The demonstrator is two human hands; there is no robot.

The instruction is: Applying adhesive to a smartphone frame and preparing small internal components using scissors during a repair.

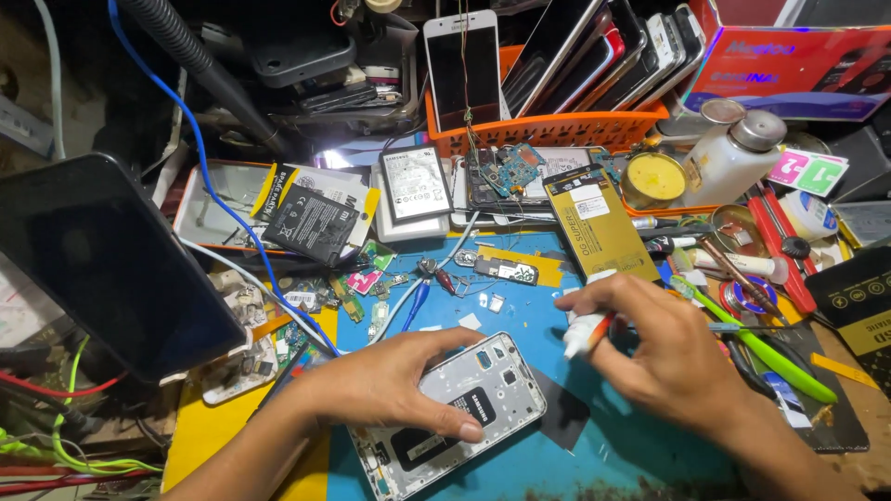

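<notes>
My left hand (390, 380) rests on an opened silver phone frame (501, 385) lying on the blue mat (594, 455), thumb pressed along its lower edge. My right hand (664, 348) holds a small white glue tube (583, 334) with an orange band, its tip pointing down just right of the frame. The tube's tip is close to the frame's upper right corner, apart from it.
A large dark tablet (102, 260) stands at left. Loose batteries (316, 223), a circuit board (506, 172) and a gold package (599, 223) lie behind. An orange basket (548, 130) holds several phones. A white bottle (733, 158), green toothbrush (761, 348) and tools crowd the right.
</notes>
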